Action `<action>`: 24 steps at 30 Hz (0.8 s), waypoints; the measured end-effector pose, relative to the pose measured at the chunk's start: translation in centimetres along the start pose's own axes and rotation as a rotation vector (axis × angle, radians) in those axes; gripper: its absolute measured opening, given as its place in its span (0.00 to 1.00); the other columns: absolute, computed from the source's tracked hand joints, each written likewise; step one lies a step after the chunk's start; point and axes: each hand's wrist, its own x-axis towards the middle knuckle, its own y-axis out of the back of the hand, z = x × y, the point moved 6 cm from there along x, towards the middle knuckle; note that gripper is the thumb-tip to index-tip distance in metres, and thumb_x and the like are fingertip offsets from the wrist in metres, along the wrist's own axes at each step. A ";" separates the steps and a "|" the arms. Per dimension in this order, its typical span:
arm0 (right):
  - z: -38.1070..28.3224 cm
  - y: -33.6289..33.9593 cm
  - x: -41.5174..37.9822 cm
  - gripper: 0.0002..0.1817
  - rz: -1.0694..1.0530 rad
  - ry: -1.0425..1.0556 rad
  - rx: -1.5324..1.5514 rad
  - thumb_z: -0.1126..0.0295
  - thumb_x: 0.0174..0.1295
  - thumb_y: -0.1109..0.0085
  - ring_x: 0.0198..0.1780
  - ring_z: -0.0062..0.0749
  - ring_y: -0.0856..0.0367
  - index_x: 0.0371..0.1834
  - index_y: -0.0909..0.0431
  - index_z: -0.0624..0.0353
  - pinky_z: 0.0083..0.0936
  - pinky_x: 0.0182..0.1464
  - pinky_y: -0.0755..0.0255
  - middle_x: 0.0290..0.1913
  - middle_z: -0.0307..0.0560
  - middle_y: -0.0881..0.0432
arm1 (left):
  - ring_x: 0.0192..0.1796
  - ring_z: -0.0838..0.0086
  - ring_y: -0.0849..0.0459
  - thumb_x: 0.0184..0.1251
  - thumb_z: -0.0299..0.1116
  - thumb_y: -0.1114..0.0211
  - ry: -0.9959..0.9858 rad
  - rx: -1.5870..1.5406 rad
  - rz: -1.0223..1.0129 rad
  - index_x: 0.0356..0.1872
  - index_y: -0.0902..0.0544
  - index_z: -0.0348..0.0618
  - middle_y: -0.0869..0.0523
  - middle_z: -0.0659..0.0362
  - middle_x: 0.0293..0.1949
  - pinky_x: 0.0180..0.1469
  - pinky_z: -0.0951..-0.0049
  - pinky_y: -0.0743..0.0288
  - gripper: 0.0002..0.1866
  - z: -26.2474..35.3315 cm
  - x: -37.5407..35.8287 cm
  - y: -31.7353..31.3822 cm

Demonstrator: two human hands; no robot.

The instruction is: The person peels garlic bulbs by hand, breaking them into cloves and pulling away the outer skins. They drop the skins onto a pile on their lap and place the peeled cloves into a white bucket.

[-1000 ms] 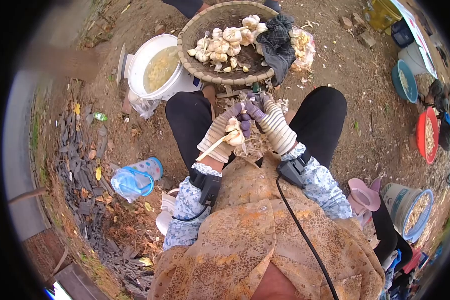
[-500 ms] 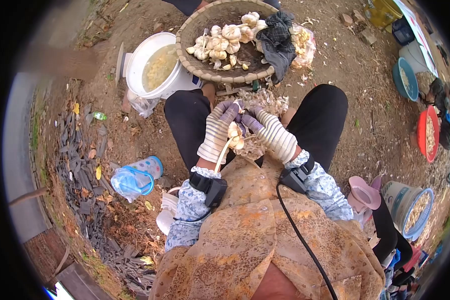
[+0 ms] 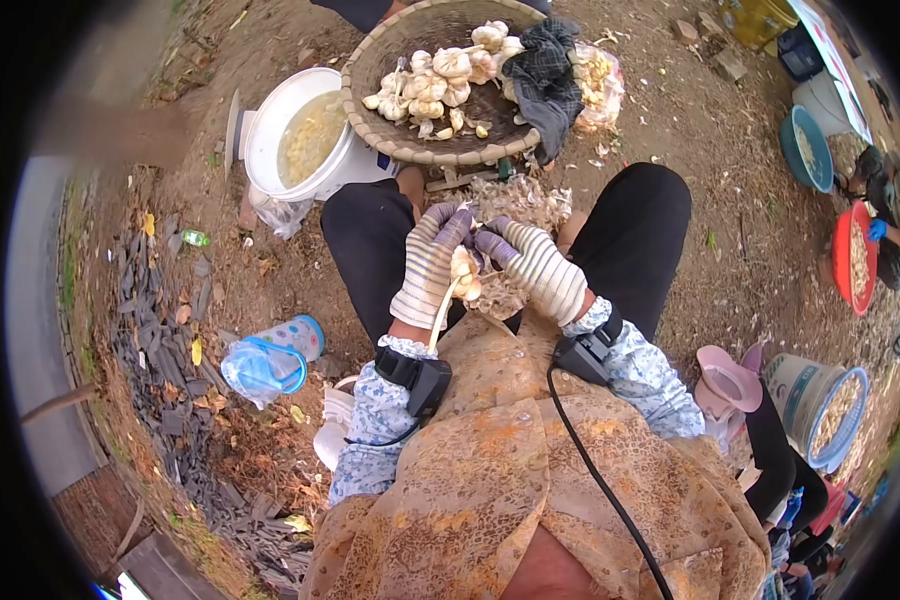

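Curling half-closed, striped-knit-gloved hands (image 3: 429,262) (image 3: 542,268) sit close together, left holding rounded, stemmed garlic (image 3: 465,274).

At the grip of the striped-gloved left hand (image 3: 428,262), the pale garlic stalk (image 3: 444,313) now points steeper toward the wrist. Well right, a blue-gloved hand (image 3: 877,229) reaches the red round basin (image 3: 844,262).

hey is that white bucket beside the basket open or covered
Open: no lid covers the white bucket, and pale cloves show in the liquid inside.
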 end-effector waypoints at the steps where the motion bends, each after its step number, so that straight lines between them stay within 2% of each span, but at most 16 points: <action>1: 0.0 0.0 -0.1 0.14 0.012 0.072 -0.086 0.70 0.72 0.46 0.45 0.35 0.18 0.55 0.21 0.68 0.27 0.47 0.25 0.46 0.55 0.18 | 0.18 0.80 0.23 0.70 0.36 0.35 0.001 0.000 -0.001 0.42 0.19 0.38 0.20 0.61 0.23 0.19 0.81 0.30 0.11 0.1 0.0 0.2; 3: -0.5 -0.1 -0.1 0.15 0.024 0.145 -0.173 0.69 0.72 0.46 0.43 0.36 0.18 0.55 0.21 0.67 0.27 0.46 0.25 0.44 0.56 0.17 | 0.17 0.80 0.23 0.70 0.36 0.35 0.019 0.058 -0.029 0.40 0.18 0.37 0.20 0.61 0.23 0.18 0.80 0.30 0.10 0.1 -0.1 0.1; 5: -0.2 0.3 -0.2 0.16 0.145 -0.033 0.089 0.60 0.70 0.44 0.36 0.54 0.17 0.45 0.17 0.63 0.38 0.39 0.25 0.33 0.60 0.17 | 0.17 0.79 0.23 0.70 0.36 0.35 -0.010 0.073 -0.031 0.39 0.18 0.38 0.20 0.61 0.22 0.17 0.80 0.31 0.10 0.6 -0.4 0.1; 7: -0.5 0.4 -0.3 0.14 0.101 -0.046 0.071 0.62 0.70 0.43 0.36 0.53 0.17 0.46 0.17 0.62 0.36 0.39 0.25 0.34 0.59 0.16 | 0.16 0.79 0.23 0.69 0.36 0.34 0.168 -0.081 -0.156 0.40 0.18 0.38 0.21 0.62 0.20 0.17 0.80 0.31 0.11 0.2 -1.1 -0.1; 9: -0.8 0.3 -0.7 0.14 0.048 -0.093 0.126 0.63 0.70 0.43 0.36 0.54 0.17 0.46 0.17 0.62 0.37 0.39 0.25 0.35 0.59 0.16 | 0.15 0.79 0.23 0.68 0.37 0.34 0.221 -0.127 -0.170 0.41 0.17 0.39 0.22 0.63 0.18 0.16 0.81 0.32 0.11 -0.1 -1.3 0.2; 10: -0.6 0.2 -0.9 0.13 0.062 -0.109 0.235 0.63 0.70 0.42 0.30 0.43 0.19 0.45 0.17 0.63 0.32 0.35 0.27 0.29 0.53 0.17 | 0.17 0.79 0.22 0.69 0.37 0.34 0.282 -0.184 -0.197 0.43 0.17 0.38 0.21 0.63 0.20 0.17 0.81 0.31 0.12 -0.8 -1.1 0.6; 11: -0.2 0.1 -0.9 0.13 0.061 -0.107 0.236 0.63 0.70 0.42 0.30 0.43 0.19 0.45 0.17 0.63 0.32 0.35 0.27 0.29 0.53 0.17 | 0.18 0.79 0.22 0.69 0.37 0.34 0.342 -0.241 -0.225 0.45 0.16 0.38 0.19 0.62 0.22 0.18 0.81 0.31 0.13 -1.3 -1.1 0.7; 12: 0.2 0.0 -0.8 0.14 0.024 -0.155 0.349 0.63 0.71 0.42 0.29 0.35 0.22 0.45 0.17 0.64 0.29 0.34 0.29 0.28 0.47 0.19 | 0.18 0.79 0.22 0.69 0.37 0.34 0.340 -0.242 -0.225 0.45 0.16 0.38 0.19 0.62 0.22 0.18 0.81 0.31 0.13 -1.1 -1.2 0.2; 14: 0.7 -0.2 -0.9 0.15 -0.028 -0.225 0.516 0.62 0.72 0.43 0.28 0.17 0.31 0.45 0.17 0.65 0.20 0.32 0.34 0.26 0.36 0.24 | 0.21 0.81 0.21 0.70 0.37 0.34 0.019 0.018 -0.095 0.51 0.16 0.37 0.16 0.61 0.27 0.22 0.83 0.29 0.15 0.8 -0.9 -0.3; 17: 0.4 0.0 -0.8 0.15 -0.004 -0.210 0.541 0.62 0.72 0.43 0.29 0.17 0.30 0.46 0.17 0.65 0.20 0.32 0.35 0.26 0.35 0.24 | 0.24 0.83 0.21 0.70 0.36 0.33 0.027 0.083 -0.212 0.55 0.17 0.37 0.14 0.60 0.32 0.25 0.84 0.28 0.17 0.3 -0.8 0.0; 18: 0.1 0.0 -0.9 0.15 -0.002 -0.210 0.542 0.62 0.72 0.43 0.29 0.17 0.30 0.46 0.17 0.65 0.20 0.32 0.35 0.26 0.35 0.24 | 0.21 0.84 0.23 0.70 0.41 0.33 -0.045 0.141 -0.231 0.51 0.16 0.36 0.15 0.60 0.29 0.22 0.85 0.30 0.19 0.6 -0.8 -0.6; 19: -0.3 0.0 -1.0 0.16 -0.034 -0.246 0.588 0.61 0.73 0.44 0.28 0.17 0.31 0.45 0.17 0.65 0.20 0.32 0.35 0.26 0.34 0.25 | 0.21 0.84 0.23 0.70 0.41 0.33 -0.044 0.143 -0.231 0.51 0.16 0.36 0.15 0.60 0.29 0.22 0.85 0.30 0.19 0.7 -0.9 -0.4; 21: -0.4 -0.1 -1.0 0.16 -0.070 -0.280 0.636 0.60 0.73 0.44 0.28 0.16 0.32 0.45 0.17 0.65 0.19 0.32 0.36 0.26 0.33 0.26 | 0.19 0.83 0.23 0.70 0.46 0.34 0.172 -0.029 -0.226 0.48 0.16 0.35 0.16 0.61 0.27 0.20 0.84 0.32 0.20 -0.1 -1.1 0.4; 22: -0.2 -0.1 -1.0 0.17 -0.115 -0.269 0.627 0.59 0.73 0.45 0.28 0.16 0.33 0.44 0.17 0.64 0.19 0.32 0.37 0.26 0.32 0.27 | 0.17 0.82 0.24 0.70 0.48 0.35 0.185 -0.031 -0.237 0.44 0.16 0.35 0.17 0.61 0.25 0.17 0.84 0.33 0.21 -0.1 -1.1 0.3; 24: -0.2 -0.2 -0.9 0.18 -0.157 -0.256 0.617 0.58 0.73 0.45 0.28 0.15 0.34 0.43 0.17 0.63 0.18 0.32 0.38 0.25 0.31 0.27 | 0.18 0.81 0.23 0.70 0.47 0.35 0.225 -0.108 -0.258 0.45 0.16 0.35 0.17 0.61 0.25 0.18 0.84 0.32 0.20 -0.4 -1.1 0.5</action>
